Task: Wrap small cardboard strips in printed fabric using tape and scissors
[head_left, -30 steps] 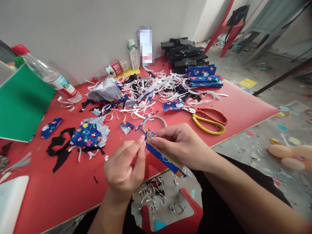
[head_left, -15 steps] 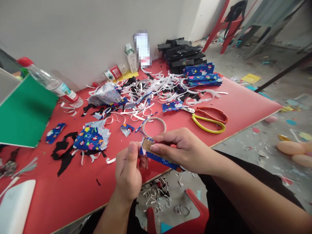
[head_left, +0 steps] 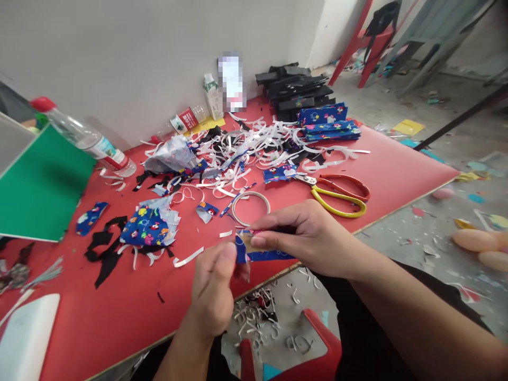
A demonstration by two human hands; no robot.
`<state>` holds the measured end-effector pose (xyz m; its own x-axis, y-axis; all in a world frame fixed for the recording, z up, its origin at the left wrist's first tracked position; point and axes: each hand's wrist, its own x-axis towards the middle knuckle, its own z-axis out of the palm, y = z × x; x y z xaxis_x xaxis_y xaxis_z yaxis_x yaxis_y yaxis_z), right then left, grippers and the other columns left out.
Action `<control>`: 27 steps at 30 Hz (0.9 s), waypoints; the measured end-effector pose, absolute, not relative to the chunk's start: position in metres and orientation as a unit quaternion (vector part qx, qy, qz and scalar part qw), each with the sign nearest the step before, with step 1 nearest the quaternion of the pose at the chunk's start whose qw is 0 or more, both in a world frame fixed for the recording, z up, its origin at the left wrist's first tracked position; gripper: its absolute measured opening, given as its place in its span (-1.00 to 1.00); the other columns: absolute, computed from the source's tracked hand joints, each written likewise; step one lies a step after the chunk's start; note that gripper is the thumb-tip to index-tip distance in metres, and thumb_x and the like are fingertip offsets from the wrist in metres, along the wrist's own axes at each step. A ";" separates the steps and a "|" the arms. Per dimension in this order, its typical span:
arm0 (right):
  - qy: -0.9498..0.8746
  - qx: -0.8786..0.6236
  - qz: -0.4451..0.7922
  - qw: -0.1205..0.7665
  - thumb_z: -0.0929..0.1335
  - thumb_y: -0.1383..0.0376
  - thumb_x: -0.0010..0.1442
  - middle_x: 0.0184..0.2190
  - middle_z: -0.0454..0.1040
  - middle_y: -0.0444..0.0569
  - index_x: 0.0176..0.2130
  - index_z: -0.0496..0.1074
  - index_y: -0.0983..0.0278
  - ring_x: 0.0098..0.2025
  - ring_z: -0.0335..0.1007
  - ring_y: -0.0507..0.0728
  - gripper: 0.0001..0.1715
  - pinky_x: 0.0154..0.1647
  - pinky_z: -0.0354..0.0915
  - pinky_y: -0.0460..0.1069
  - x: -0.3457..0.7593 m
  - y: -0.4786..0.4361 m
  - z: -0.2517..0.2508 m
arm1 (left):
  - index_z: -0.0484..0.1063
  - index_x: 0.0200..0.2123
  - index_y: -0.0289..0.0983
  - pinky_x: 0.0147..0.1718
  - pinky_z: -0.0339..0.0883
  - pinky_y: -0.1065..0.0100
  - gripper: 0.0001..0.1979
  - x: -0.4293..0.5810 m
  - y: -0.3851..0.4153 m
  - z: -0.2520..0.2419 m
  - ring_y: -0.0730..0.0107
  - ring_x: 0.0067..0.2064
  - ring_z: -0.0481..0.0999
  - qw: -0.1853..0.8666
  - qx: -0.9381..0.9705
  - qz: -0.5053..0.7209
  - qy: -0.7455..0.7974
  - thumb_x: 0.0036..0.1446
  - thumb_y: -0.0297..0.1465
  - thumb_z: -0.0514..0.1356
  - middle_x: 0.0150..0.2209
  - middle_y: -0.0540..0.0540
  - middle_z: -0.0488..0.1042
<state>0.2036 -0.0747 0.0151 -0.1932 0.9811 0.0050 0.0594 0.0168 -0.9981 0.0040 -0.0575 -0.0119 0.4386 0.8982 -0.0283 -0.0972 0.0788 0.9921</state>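
Observation:
Between my hands is a blue patterned strip [head_left: 270, 256] with a brown patch at its upper left. My right hand [head_left: 304, 233] pinches it between thumb and fingers. At its left end my left hand [head_left: 214, 280] has thumb and fingers closed on the strip's edge. Just behind the hands a roll of tape [head_left: 266, 211] lies flat on the red table [head_left: 119, 296]. Scissors [head_left: 340, 196] with one red and one yellow handle rest to the right, their tips by a blue patterned scrap [head_left: 278, 172].
White and black cuttings [head_left: 254, 143] heap at mid-table. Behind stand a bottle [head_left: 91, 143], a carton [head_left: 214, 100] and a phone [head_left: 232, 79]. Folded black pieces [head_left: 297, 87] and blue ones [head_left: 329, 129] are stacked at the back right. A green board [head_left: 43, 185] stands left.
My left hand has shifted slightly right and down, and the strip's left end now lies flatter. White backing pieces now show on the table just left of and behind my hands.

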 end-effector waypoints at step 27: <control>-0.573 -0.463 0.511 0.442 0.51 0.16 0.31 -0.19 0.76 -0.08 -0.11 0.74 0.13 -0.20 0.72 0.16 -0.80 -0.18 0.60 -0.02 0.196 -0.080 0.008 | 0.30 -0.51 -0.20 -0.50 0.11 0.35 -0.50 0.018 -0.061 -0.010 0.41 -0.48 0.20 0.609 0.542 0.440 0.376 0.38 -0.02 0.20 -0.53 0.03 0.22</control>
<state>0.1957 -0.0803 0.0081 -0.1805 0.9830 0.0334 0.0786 0.0483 -0.9957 0.0185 -0.0609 -0.0104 0.3304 0.9437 0.0184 -0.1284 0.0256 0.9914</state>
